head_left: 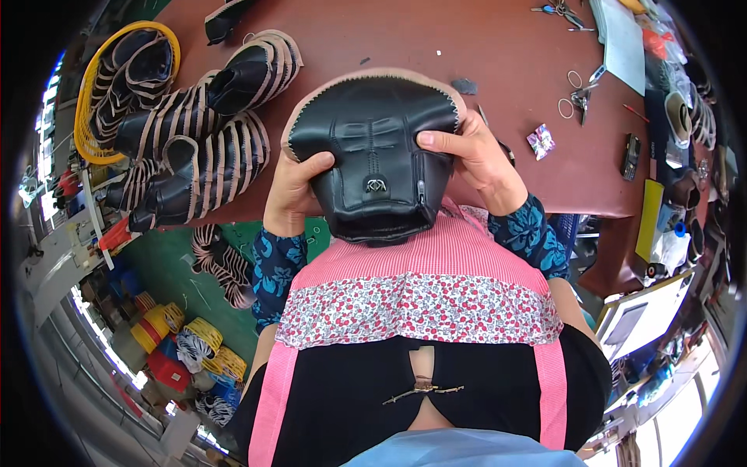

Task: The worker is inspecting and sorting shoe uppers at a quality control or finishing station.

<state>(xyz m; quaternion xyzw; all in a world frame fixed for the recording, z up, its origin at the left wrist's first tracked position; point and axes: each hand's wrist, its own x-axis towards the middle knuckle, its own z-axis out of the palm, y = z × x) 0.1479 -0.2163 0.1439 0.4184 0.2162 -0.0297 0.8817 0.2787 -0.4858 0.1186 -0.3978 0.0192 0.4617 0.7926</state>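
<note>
Between my two hands is a black leather shoe upper (375, 167) with a zigzag-cut tan edge, a small metal emblem and a short zipper. It is held up at the table's near edge, over my pink apron. My left hand (297, 183) grips its left side, thumb on the front face and the other fingers hidden behind. On the other side, my right hand (478, 159) holds it the same way, thumb pressed near the upper right edge.
Stacked black uppers with tan edges (210, 156) lie at the table's left, beside a yellow basket (80, 117). Scissors (580, 97), a small shiny packet (541, 142), a black device (631, 157) and a pale sheet (622, 50) lie on the brown table (373, 39) to the right.
</note>
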